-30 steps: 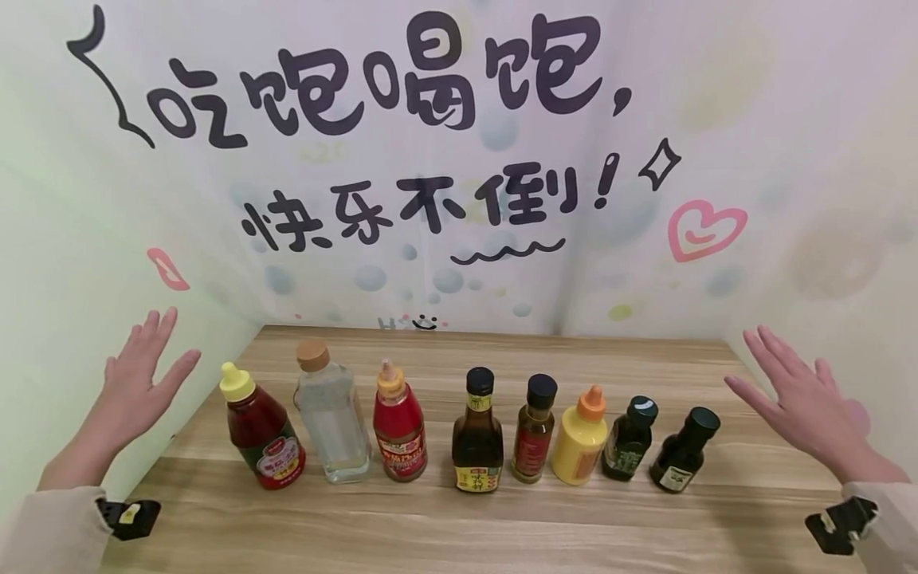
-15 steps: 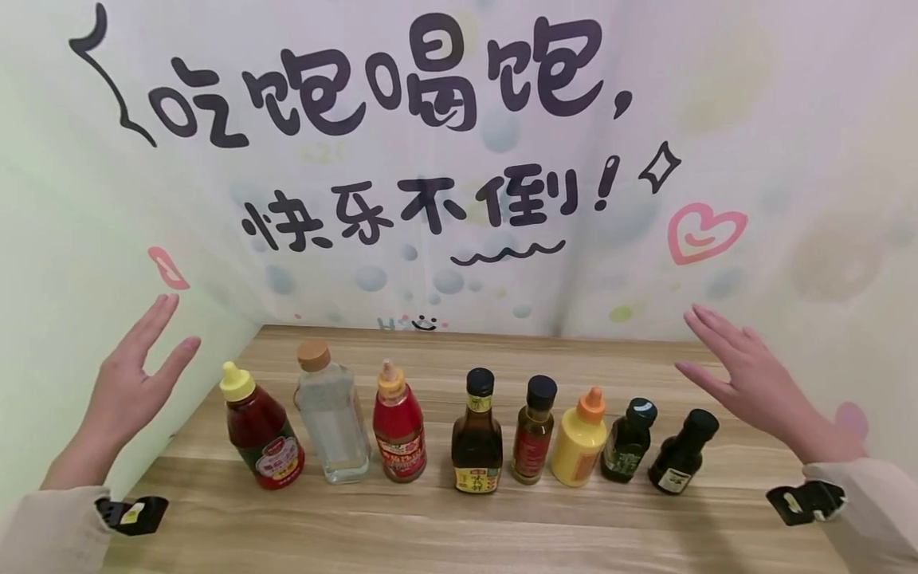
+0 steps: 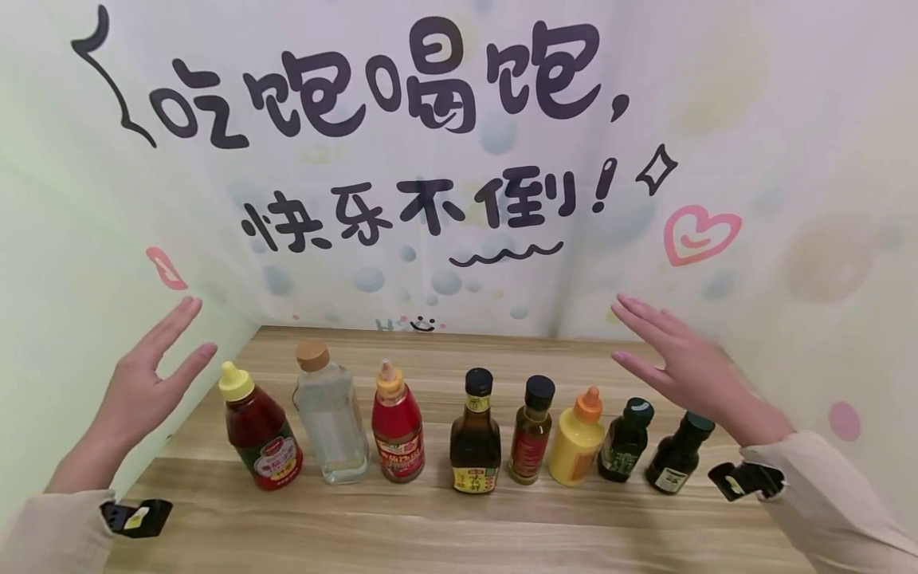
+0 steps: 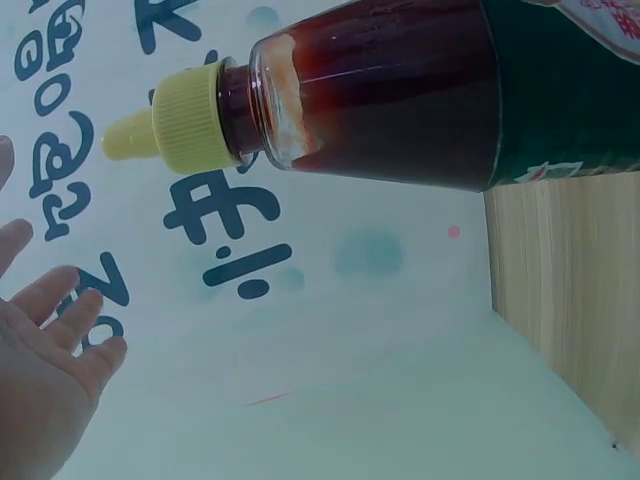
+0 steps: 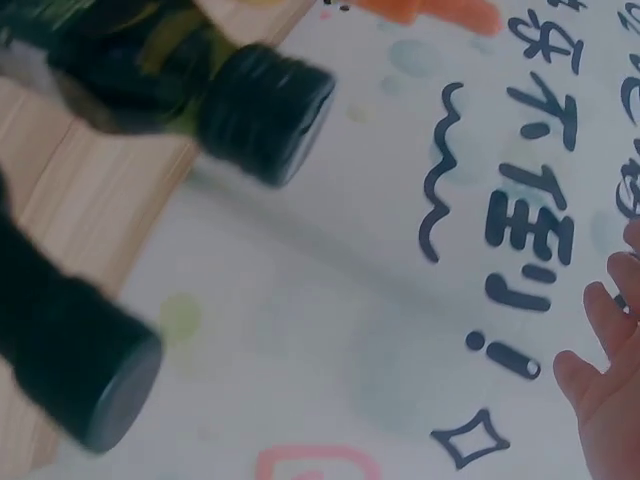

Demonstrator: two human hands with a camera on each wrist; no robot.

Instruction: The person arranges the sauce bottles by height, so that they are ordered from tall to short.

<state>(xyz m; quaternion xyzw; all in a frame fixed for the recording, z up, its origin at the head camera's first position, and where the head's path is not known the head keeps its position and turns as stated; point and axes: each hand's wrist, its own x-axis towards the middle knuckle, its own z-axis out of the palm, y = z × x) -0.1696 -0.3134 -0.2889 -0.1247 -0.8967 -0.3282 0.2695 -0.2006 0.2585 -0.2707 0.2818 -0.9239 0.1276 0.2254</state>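
My left hand [image 3: 147, 383] is raised beside the yellow-capped ketchup bottle [image 3: 264, 442], fingers straight and holding nothing. That same bottle fills the top of the left wrist view. My right hand [image 3: 688, 367], also with straight fingers and nothing in it, hovers above the two small dark bottles at the right end. One is a dark green bottle [image 3: 625, 446]; the other, a black-capped bottle [image 3: 674, 462], is partly covered by my right wrist. Their dark caps show close up in the right wrist view, with part of my right hand [image 5: 610, 370] at its edge.
Between these stand a clear bottle [image 3: 333, 422] with a brown cap, a red squeeze bottle [image 3: 398, 434], a dark sauce bottle [image 3: 476, 442], a red-labelled bottle [image 3: 531, 442] and a yellow squeeze bottle [image 3: 576, 446]. The wooden table [image 3: 402, 534] meets a printed cloth [image 3: 344, 279] behind.
My right hand has moved left, from beyond the row's right end to over the dark bottles. My left hand has shifted slightly right. The bottles stand where they were.
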